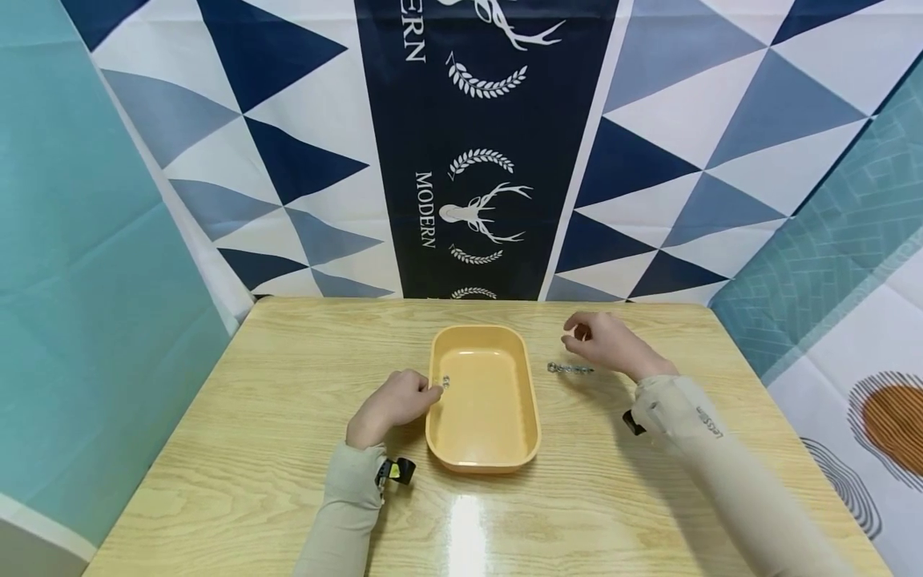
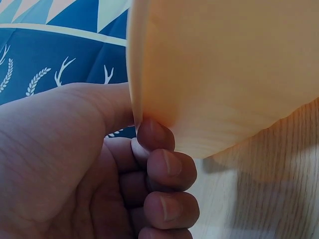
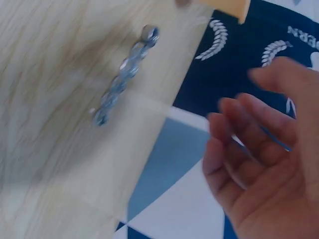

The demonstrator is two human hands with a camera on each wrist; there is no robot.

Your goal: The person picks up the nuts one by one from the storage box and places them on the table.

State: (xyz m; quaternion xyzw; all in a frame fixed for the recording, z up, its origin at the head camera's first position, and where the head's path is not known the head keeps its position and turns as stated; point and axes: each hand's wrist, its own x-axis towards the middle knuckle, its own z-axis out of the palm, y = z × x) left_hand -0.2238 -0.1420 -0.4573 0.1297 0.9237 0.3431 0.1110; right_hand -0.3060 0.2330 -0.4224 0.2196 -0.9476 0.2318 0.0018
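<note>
A yellow-orange plastic tray (image 1: pixel 479 456) stands on the table. My left hand (image 1: pixel 395 403) pinches its left rim, thumb on the inner side and curled fingers (image 2: pixel 172 164) against the outer wall. Inside the tray, close to the left thumb, lie a couple of small shiny metal pieces (image 1: pixel 446 382). To the right of the tray is a short row of small silvery metal pieces (image 1: pixel 570 369), which look like nuts lined up one against another. My right hand (image 1: pixel 606 343) hovers above and beyond this row, fingers loosely bent and holding nothing; the right wrist view shows the row (image 3: pixel 124 74) apart from the fingertips.
The wood-grain table (image 1: pixel 288 353) ends at a patterned cloth backdrop (image 1: pixel 476 160) behind the tray. A teal cloth (image 1: pixel 108 264) hangs along the left side, and another patterned cloth (image 1: pixel 851 344) along the right. A dark wrist device (image 1: pixel 395 471) sits on the left sleeve.
</note>
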